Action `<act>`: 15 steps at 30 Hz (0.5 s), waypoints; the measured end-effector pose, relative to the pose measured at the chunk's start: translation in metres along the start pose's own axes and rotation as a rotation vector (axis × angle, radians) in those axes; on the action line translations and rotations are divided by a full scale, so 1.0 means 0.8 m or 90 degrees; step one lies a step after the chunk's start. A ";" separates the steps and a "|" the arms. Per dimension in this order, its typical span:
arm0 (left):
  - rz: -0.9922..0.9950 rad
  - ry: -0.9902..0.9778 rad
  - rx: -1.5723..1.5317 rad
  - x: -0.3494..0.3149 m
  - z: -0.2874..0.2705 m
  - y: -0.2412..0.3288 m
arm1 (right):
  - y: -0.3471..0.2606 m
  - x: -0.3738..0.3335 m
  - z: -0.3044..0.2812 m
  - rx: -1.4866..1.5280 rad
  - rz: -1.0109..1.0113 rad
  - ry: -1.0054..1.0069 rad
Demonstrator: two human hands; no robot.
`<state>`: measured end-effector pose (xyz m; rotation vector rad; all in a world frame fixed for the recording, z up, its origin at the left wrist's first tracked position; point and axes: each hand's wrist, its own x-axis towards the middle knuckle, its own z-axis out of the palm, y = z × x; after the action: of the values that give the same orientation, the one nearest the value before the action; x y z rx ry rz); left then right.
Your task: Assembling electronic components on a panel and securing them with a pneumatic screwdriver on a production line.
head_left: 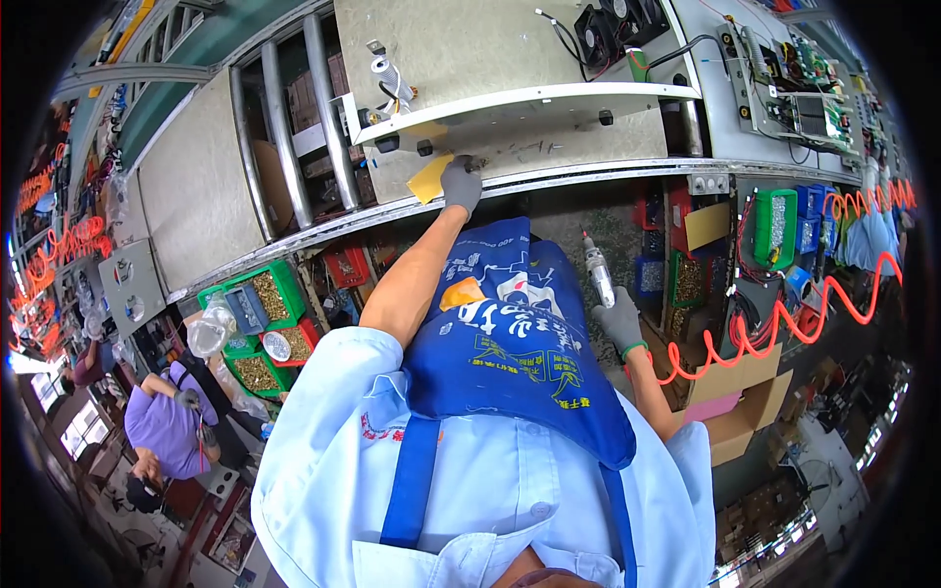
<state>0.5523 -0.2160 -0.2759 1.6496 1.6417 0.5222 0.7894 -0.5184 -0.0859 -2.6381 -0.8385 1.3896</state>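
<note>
Person in a pale blue shirt and a shiny blue printed apron, seen from above, with grey gloves on both hands. The left hand reaches to the near edge of a worn, pale grey-beige table; a flat yellow sheet lies directly against that hand's left side, though whether the fingers pinch it cannot be told. Lower and to the right, the right hand wraps around the rear end of a silver, cylindrical power screwdriver, its tip pointing away from the body. The table carries a long white panel and black fans. Steel rollers run to the left. Around the workshop: a coiled orange-red hose, a green plastic bin of small silvery pieces, and another person in purple, lower left.
</note>
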 end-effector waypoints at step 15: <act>-0.324 -0.559 -0.667 -0.070 -0.075 0.083 | -0.135 -0.084 0.030 0.102 -0.115 0.039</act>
<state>0.5475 -0.2515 -0.1771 0.4898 0.7927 0.2375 0.6930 -0.4637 -0.0192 -2.4077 -0.8919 1.2681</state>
